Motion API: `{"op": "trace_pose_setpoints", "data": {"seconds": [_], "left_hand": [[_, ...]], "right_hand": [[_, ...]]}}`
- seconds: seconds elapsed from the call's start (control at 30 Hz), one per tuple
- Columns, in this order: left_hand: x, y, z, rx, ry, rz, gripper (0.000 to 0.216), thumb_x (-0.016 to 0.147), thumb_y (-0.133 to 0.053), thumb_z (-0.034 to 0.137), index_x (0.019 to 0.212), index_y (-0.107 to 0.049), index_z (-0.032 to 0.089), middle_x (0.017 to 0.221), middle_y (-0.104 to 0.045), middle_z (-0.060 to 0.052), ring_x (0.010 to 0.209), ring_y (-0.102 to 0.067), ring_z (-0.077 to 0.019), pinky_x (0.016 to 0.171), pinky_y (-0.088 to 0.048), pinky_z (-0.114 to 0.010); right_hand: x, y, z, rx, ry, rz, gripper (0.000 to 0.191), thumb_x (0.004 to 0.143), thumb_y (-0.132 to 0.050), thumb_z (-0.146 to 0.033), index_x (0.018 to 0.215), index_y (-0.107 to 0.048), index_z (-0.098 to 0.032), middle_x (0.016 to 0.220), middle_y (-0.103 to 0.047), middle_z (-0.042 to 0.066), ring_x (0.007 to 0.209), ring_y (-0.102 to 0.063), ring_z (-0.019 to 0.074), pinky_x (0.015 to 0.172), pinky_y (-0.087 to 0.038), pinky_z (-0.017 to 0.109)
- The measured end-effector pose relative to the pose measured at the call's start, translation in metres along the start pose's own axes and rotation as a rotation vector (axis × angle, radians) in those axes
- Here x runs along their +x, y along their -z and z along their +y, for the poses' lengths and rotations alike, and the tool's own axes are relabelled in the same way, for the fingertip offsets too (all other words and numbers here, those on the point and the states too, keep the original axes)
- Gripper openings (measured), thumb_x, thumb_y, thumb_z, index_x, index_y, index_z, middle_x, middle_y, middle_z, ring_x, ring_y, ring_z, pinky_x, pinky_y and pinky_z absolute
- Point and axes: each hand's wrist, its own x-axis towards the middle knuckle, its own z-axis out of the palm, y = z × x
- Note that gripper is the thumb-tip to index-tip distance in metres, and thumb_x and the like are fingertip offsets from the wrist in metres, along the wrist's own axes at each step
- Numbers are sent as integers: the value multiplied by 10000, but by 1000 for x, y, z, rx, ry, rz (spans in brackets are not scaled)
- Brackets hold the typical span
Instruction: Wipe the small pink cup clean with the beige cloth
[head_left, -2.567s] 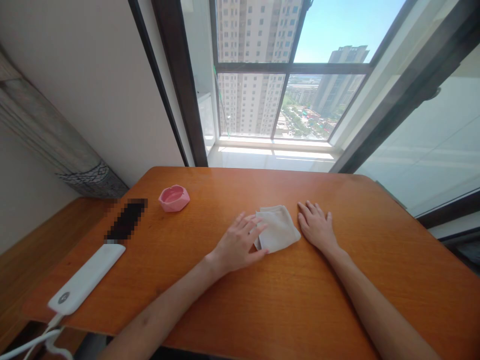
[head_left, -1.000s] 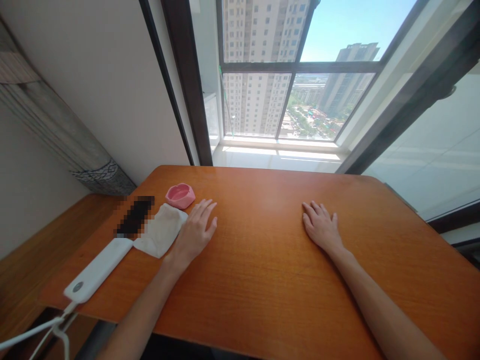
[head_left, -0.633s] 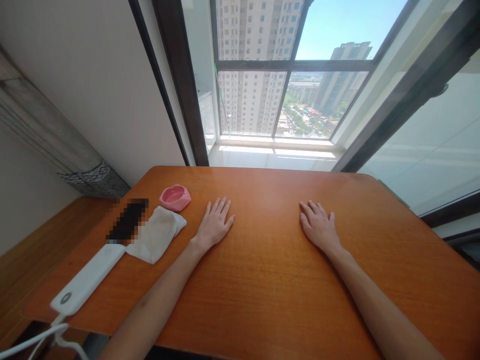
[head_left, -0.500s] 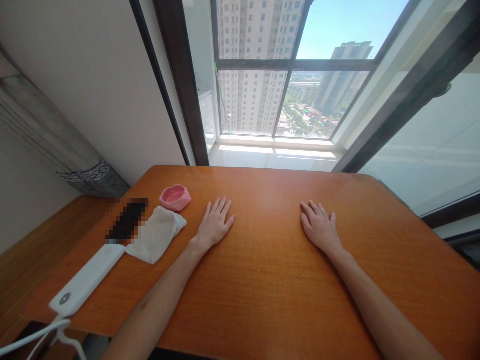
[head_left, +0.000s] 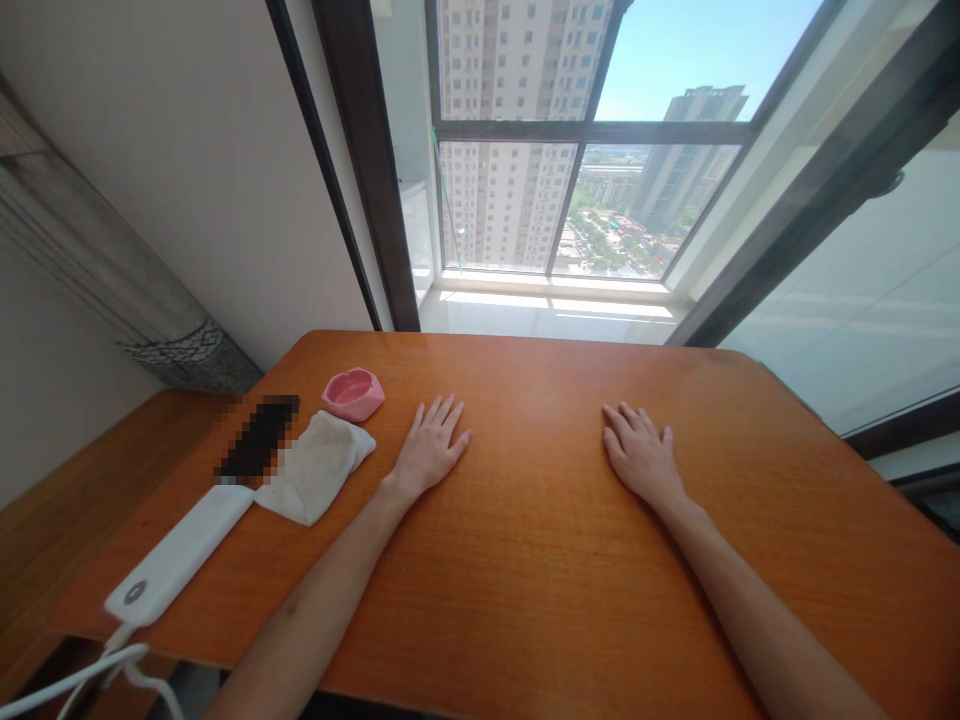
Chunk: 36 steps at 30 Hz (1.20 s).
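A pale cloth (head_left: 316,468) lies loosely folded at the left of the frame, on an orange-brown wooden table (head_left: 540,590). One corner reaches the end of a white bar (head_left: 180,555); I can't tell whether they touch. Just above the cloth sits a pink dish (head_left: 354,395), and to its left is a dark blurred patch (head_left: 259,440) I can't make out. Near the cloth, left of centre, the left hand (head_left: 431,447) lies palm down on the wood, fingers fanned a little, holding nothing. Right of centre, well apart, the right hand (head_left: 639,450) rests flat too, its fingers closer together and thumb out. White cords (head_left: 71,683) trail into the lower left corner. A curtain (head_left: 142,265) hangs at the left edge; top centre, a window (head_left: 517,131) shows tall buildings (head_left: 510,60) in bright daylight.
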Motion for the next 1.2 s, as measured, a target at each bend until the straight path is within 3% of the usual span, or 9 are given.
{"op": "trace_pose_setpoints", "data": {"seconds": [1.2], "left_hand": [[-1,0,-2,-19,-9,1,638,1108,-388,521,1639,-447,171,1765,-381,-122,1665,-310,-317,1380,-215,-578]], "right_hand": [[0,1,0,-20,3,-3,544,1112,-293,-381,1577,-532,-231,1703,-474,146,1589,-391,384,1247,-278,777]]}}
